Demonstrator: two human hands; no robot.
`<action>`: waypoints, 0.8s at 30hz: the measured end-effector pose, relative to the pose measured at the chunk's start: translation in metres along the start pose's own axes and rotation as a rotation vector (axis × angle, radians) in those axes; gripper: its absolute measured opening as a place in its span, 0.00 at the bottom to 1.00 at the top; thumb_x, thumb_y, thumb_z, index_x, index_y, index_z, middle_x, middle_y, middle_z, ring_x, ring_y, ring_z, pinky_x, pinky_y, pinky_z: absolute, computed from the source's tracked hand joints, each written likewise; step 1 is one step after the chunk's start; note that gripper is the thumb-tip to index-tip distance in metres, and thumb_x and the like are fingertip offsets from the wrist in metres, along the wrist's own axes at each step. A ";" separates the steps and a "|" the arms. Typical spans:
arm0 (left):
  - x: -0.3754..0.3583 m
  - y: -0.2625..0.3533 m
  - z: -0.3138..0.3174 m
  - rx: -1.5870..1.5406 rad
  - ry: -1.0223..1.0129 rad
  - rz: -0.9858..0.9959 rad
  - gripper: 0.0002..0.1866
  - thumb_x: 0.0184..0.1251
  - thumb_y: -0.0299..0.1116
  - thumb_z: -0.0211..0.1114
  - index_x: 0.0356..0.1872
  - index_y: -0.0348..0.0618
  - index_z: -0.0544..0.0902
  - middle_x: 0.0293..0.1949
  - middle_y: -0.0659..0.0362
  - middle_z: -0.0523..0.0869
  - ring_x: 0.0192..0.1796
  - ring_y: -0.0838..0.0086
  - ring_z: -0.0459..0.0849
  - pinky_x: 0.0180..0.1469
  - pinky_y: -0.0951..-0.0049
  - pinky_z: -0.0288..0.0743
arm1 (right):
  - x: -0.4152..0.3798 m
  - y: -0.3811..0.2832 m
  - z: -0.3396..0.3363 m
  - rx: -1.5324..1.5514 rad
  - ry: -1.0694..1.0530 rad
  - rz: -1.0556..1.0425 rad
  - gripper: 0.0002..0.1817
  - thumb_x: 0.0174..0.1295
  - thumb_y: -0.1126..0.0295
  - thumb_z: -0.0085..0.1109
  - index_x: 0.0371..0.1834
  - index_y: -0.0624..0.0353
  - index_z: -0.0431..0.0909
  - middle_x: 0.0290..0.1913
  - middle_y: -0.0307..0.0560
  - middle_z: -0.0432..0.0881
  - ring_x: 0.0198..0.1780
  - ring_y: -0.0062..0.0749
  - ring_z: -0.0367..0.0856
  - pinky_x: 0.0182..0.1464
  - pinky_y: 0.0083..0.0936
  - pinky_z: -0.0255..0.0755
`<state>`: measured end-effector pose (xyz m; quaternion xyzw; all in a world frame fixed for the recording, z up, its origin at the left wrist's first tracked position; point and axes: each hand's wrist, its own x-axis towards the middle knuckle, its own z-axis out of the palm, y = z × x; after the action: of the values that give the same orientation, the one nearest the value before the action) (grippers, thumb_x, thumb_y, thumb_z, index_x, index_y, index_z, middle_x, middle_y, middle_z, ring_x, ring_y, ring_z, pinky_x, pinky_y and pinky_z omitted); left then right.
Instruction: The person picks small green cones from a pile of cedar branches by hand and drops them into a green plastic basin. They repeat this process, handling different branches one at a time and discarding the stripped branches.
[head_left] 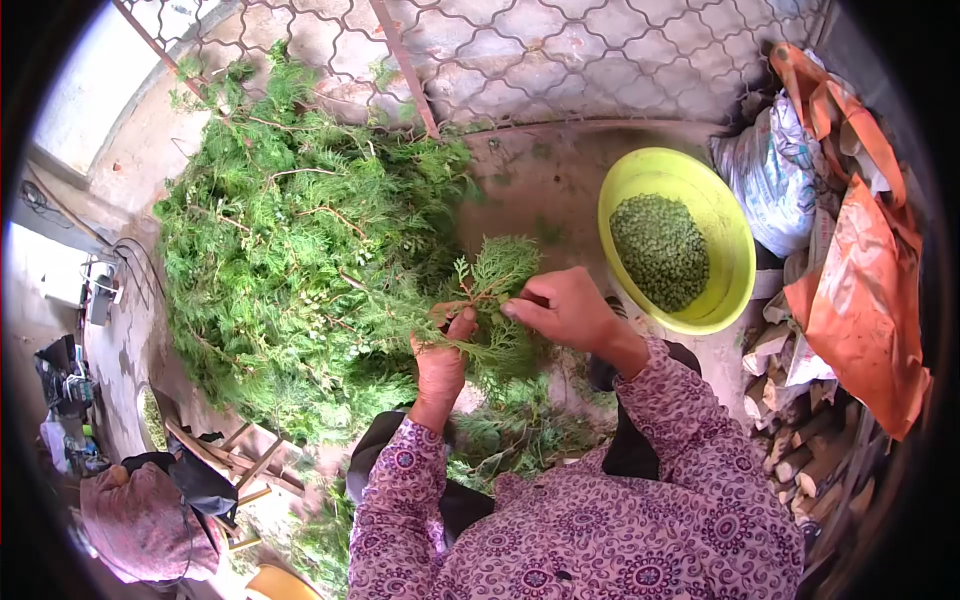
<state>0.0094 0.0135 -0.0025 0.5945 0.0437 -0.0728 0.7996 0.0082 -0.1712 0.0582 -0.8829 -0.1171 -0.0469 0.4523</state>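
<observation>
My left hand point(440, 368) is closed around the stem of a feathery green conifer sprig point(505, 268), whose flat leaf sprays spread up and to the right. Beside it, my right hand point(575, 312) pinches at the sprig with thumb and forefinger; what lies between those fingertips is too small to make out. To the right stands a yellow-green basin point(738, 215) with a heap of small green cones point(660, 250) in it. A large pile of cut conifer branches point(300, 240) covers the ground at the left, reaching close to my left hand.
A wavy metal lattice point(600, 50) runs along the back. At the right are stuffed sacks point(770, 180), an orange bag point(860, 300) and stacked firewood point(810, 450). Loose sprigs point(520, 435) lie by my legs. A wooden-framed seat point(250, 460) with pink cloth point(150, 520) stands lower left.
</observation>
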 end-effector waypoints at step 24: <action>0.005 0.005 -0.013 -0.209 0.131 -0.162 0.12 0.50 0.28 0.68 0.35 0.41 0.76 0.29 0.62 0.79 0.33 0.77 0.77 0.37 0.78 0.71 | -0.005 -0.018 -0.014 1.181 -0.177 0.311 0.04 0.54 0.75 0.50 0.31 0.63 0.72 0.24 0.42 0.76 0.20 0.18 0.72 0.22 0.14 0.65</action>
<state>0.0149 0.0271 -0.0023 0.5058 0.1513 -0.0932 0.8441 -0.0005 -0.1732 0.0794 -0.4907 -0.0301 0.1659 0.8549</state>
